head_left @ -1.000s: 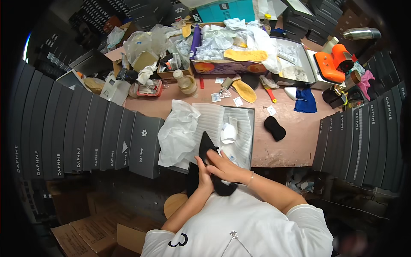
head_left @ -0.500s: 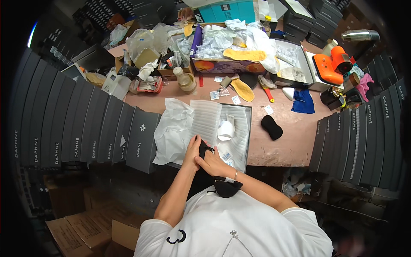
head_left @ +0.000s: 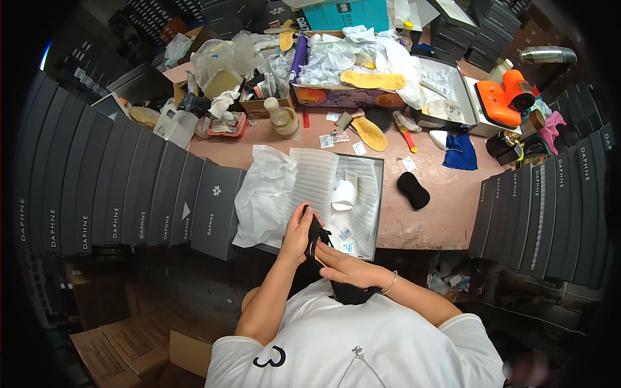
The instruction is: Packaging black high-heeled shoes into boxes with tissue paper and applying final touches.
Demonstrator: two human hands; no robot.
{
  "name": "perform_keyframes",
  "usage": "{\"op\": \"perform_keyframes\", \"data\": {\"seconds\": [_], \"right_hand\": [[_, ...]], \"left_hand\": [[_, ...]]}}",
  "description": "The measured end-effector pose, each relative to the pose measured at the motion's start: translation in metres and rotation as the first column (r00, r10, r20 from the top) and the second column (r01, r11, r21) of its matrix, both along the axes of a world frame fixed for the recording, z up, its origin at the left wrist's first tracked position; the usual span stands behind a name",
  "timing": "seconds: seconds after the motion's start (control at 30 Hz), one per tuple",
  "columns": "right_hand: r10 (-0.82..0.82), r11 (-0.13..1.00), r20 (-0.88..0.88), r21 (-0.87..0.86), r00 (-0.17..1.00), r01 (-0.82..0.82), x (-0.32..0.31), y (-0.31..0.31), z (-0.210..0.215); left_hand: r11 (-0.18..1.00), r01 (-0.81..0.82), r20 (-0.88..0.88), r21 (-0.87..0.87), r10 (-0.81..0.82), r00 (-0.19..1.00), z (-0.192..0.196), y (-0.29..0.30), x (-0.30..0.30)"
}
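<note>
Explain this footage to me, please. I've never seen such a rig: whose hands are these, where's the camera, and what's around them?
There is no robot: these are a person's bare hands. The view comes from the left of two fisheye cameras worn on the head, looking down, so straight edges bend near the rim. The left hand holds a black shoe; the right hand lies against it. Ahead, an open box sits on the table, with white paper at its left. Right of it lies a black pad; beyond are a bottle and a yellow insole.
</note>
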State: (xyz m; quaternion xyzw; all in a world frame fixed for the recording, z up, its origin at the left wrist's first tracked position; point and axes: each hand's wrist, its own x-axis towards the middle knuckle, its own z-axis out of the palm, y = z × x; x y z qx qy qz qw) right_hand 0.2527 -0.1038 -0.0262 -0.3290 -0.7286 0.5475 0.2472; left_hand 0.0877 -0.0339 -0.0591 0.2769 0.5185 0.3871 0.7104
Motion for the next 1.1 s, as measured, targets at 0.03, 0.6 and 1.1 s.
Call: {"op": "perform_keyframes", "data": {"seconds": [0.03,0.6,1.1], "right_hand": [[-0.102,0.991,0.043,0.088,0.994,0.098,-0.008,-0.005,0.004],[-0.163,0.983,0.223,0.125,0.961,0.137,-0.036,0.022,-0.035],[-0.344,0.917,0.154,-0.157,0.926,0.367,0.022,0.021,-0.019]], "left_hand": [[1.0,-0.012,0.024,0.006,0.012,1.0,0.005,0.004,-0.002],[0.999,-0.019,0.01,-0.027,0.019,1.0,-0.021,0.008,-0.006],[0.997,-0.075,0.288,0.013,0.068,0.955,-0.005,-0.009,-0.01]]}}
